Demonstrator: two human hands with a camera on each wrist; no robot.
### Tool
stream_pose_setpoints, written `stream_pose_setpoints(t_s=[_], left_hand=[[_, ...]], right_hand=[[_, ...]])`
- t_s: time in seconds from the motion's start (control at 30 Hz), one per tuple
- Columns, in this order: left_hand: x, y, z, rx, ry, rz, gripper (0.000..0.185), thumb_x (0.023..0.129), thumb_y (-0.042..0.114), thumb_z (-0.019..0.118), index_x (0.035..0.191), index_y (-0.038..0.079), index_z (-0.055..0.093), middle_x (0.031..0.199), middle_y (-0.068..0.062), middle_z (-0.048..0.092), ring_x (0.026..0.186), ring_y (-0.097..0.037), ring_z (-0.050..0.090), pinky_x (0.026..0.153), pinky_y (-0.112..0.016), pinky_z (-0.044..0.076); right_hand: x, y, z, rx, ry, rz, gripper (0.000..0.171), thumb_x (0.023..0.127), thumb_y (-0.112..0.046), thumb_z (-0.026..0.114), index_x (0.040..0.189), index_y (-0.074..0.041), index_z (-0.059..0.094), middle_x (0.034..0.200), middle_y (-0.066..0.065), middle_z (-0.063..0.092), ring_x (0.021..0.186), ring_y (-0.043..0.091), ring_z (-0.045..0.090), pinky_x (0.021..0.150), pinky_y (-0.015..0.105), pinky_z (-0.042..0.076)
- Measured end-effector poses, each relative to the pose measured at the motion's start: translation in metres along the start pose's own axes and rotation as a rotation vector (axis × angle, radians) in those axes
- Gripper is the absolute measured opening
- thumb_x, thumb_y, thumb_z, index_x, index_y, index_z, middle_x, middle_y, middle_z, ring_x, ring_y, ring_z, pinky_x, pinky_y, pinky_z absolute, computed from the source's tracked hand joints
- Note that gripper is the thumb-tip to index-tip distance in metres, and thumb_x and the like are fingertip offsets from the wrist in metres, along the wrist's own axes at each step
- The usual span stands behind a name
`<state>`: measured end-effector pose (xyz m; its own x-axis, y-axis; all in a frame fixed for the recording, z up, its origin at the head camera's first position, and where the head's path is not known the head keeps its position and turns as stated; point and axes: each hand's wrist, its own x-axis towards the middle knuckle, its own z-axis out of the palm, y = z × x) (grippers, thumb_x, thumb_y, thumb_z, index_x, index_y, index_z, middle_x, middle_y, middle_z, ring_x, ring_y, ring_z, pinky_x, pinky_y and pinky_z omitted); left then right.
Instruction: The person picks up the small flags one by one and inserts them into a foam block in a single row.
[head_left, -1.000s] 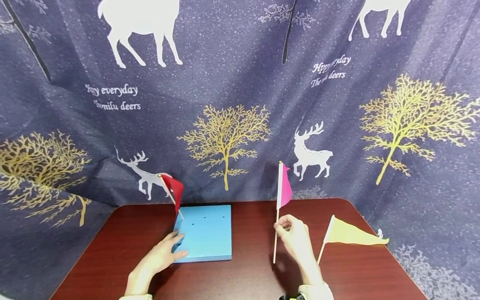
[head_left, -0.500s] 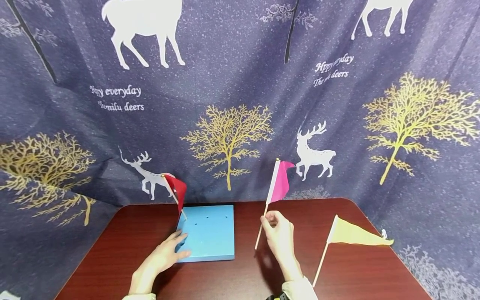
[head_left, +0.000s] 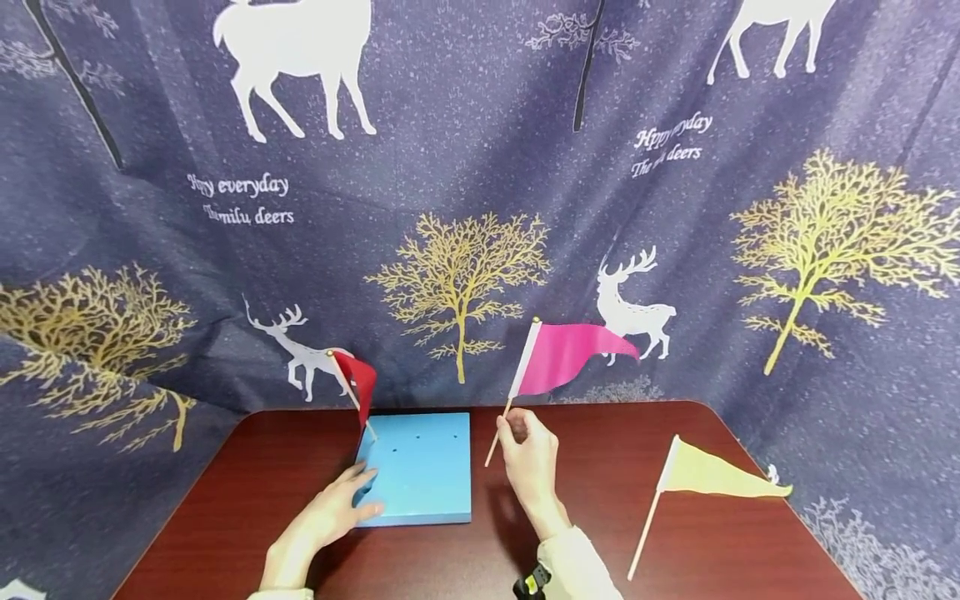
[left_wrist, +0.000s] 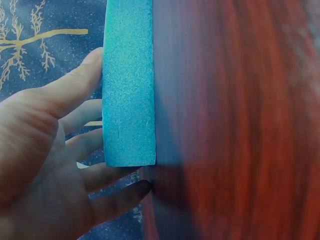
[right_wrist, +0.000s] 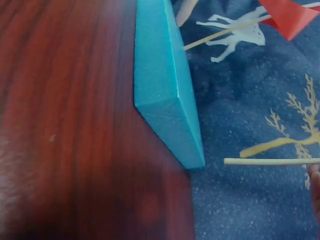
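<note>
A light blue foam block (head_left: 420,483) with several small holes in its top lies on the table. My left hand (head_left: 326,508) rests at its left edge; in the left wrist view the fingers are spread loosely and the thumb lies along the block's top. From the block's back left corner a red flag (head_left: 363,385) stands on its stick, leaning left. Between thumb and fingertips my right hand (head_left: 532,462) pinches the stick of a pink flag (head_left: 566,357), right of the block. That stick's lower end (right_wrist: 240,161) hangs tilted beyond the block's edge in the right wrist view.
A yellow flag (head_left: 720,475) on a stick lies at the right of the dark red wooden table (head_left: 435,571). Behind the table hangs a blue-grey cloth (head_left: 480,150) printed with deer and trees.
My right hand has carried the pink flag left toward the block, and its stick leans more, with the cloth now spread out to the right. The left hand stays at the block.
</note>
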<state>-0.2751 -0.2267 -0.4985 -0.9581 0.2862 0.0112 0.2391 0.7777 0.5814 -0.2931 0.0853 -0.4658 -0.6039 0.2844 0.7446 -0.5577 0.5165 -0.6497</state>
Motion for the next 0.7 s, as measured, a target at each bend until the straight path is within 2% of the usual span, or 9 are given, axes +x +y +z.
stream_pose_setpoints(t_s=[0.17, 0.33, 0.53, 0.7], left_hand=[[0.000, 0.001, 0.001, 0.012, 0.005, 0.009, 0.065, 0.084, 0.035, 0.077, 0.136, 0.001, 0.057, 0.145, -0.024, 0.042, 0.132, -0.044, 0.040, 0.098, -0.059, 0.037], [-0.002, 0.002, -0.001, 0.004, 0.005, 0.004, 0.065, 0.084, 0.034, 0.077, 0.136, 0.001, 0.057, 0.145, -0.023, 0.042, 0.132, -0.044, 0.040, 0.098, -0.060, 0.036], [-0.001, 0.002, -0.001, -0.012, -0.002, -0.013, 0.065, 0.084, 0.033, 0.077, 0.136, 0.002, 0.056, 0.145, -0.023, 0.043, 0.132, -0.043, 0.040, 0.099, -0.060, 0.036], [-0.001, 0.000, 0.001, -0.003, 0.002, 0.008, 0.065, 0.084, 0.034, 0.077, 0.136, 0.001, 0.057, 0.144, -0.024, 0.043, 0.131, -0.044, 0.040, 0.099, -0.060, 0.036]], right_hand=[[0.008, -0.001, 0.014, 0.026, -0.005, -0.084, 0.009, 0.083, -0.005, 0.077, 0.086, -0.006, 0.069, 0.076, 0.000, 0.070, 0.064, 0.010, 0.064, 0.060, 0.027, 0.053], [0.018, -0.008, 0.030, 0.059, -0.028, -0.126, 0.009, 0.083, -0.005, 0.078, 0.086, -0.005, 0.069, 0.078, 0.002, 0.070, 0.067, 0.012, 0.066, 0.062, 0.028, 0.054], [0.022, -0.012, 0.052, 0.093, -0.066, -0.095, 0.007, 0.085, -0.007, 0.075, 0.083, -0.008, 0.068, 0.072, -0.001, 0.067, 0.063, 0.010, 0.062, 0.063, 0.025, 0.051], [0.021, -0.009, 0.068, 0.030, -0.103, -0.071, 0.011, 0.087, -0.014, 0.073, 0.077, -0.014, 0.067, 0.063, -0.005, 0.062, 0.060, 0.010, 0.060, 0.062, 0.030, 0.050]])
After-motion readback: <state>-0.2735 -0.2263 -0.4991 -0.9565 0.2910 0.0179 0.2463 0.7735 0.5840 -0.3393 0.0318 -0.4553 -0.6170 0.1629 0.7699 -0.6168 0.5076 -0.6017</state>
